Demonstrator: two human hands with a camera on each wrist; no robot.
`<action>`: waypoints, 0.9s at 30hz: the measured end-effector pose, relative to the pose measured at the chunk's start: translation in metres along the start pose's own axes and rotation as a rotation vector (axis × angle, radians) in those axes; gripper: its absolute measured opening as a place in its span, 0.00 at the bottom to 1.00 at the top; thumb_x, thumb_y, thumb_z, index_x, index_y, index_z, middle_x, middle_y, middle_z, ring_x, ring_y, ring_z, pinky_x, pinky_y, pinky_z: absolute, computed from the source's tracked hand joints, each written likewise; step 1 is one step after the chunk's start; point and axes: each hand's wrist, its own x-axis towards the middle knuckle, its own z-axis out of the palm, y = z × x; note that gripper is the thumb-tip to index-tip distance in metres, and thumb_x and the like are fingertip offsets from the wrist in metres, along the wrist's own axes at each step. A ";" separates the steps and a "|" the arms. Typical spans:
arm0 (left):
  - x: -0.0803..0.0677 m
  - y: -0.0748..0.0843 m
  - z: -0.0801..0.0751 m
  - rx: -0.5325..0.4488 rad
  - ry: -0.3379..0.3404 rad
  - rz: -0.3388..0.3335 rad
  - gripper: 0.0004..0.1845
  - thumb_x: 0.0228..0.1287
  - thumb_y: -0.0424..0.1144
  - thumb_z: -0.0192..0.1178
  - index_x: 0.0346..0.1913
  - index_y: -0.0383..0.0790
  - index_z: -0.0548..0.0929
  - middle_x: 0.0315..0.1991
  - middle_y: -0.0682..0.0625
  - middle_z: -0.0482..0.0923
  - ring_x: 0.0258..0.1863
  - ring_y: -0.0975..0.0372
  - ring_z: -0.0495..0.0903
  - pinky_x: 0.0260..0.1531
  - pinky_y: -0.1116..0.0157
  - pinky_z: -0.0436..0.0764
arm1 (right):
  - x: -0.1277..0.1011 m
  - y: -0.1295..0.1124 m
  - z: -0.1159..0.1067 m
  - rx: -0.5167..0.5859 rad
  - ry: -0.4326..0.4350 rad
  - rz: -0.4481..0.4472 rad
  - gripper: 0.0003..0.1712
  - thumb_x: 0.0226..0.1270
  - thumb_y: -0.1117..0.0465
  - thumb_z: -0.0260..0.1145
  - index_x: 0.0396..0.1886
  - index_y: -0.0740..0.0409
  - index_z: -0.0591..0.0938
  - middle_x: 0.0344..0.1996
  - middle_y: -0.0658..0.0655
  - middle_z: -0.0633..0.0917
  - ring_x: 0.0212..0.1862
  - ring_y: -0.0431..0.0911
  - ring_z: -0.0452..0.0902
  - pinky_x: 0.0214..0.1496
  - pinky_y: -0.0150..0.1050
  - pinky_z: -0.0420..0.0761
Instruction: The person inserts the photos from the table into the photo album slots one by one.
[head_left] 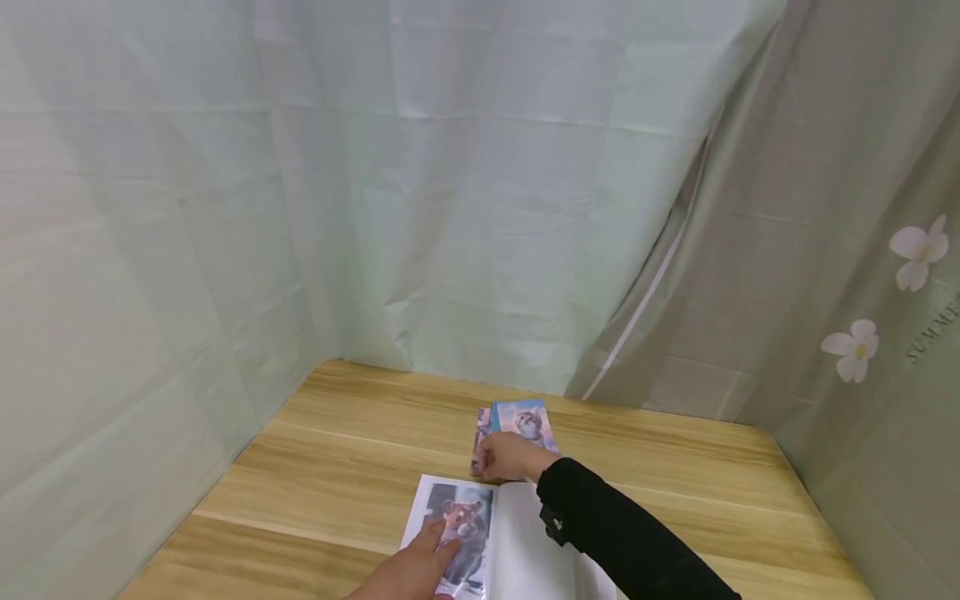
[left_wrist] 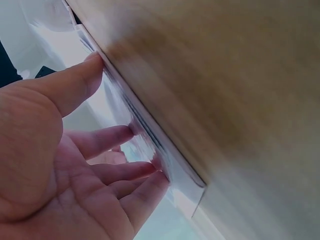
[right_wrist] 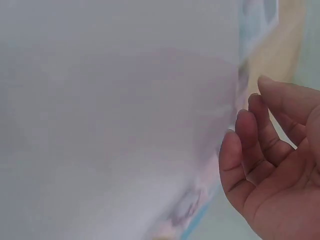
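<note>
An open album [head_left: 525, 542] lies at the near edge of the wooden table [head_left: 337, 450]. My left hand [head_left: 423, 554] presses flat, fingers straight, on its left page over a hamster photo [head_left: 463, 510]. In the left wrist view the fingers [left_wrist: 112, 172] touch the album's edge [left_wrist: 167, 152]. My right hand [head_left: 504, 457], in a black sleeve, reaches past the album and rests on a small stack of photos [head_left: 527, 419] with a cat picture on top. In the right wrist view the right hand [right_wrist: 260, 150] has loosely curved fingers holding nothing, beside a blurred white page [right_wrist: 115, 125].
A pale green curtain [head_left: 300, 208] closes off the back and left of the table. A grey curtain with white flowers [head_left: 855, 333] hangs on the right. Bare wood shows on the table's left [head_left: 300, 483] and right [head_left: 712, 483].
</note>
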 end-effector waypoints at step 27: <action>0.005 0.016 0.005 -0.024 -0.017 -0.060 0.46 0.53 0.68 0.66 0.64 0.33 0.77 0.68 0.30 0.68 0.66 0.36 0.68 0.55 0.45 0.77 | -0.011 0.101 -0.038 0.056 0.299 0.330 0.33 0.61 0.68 0.72 0.64 0.74 0.71 0.57 0.71 0.79 0.58 0.60 0.76 0.61 0.55 0.75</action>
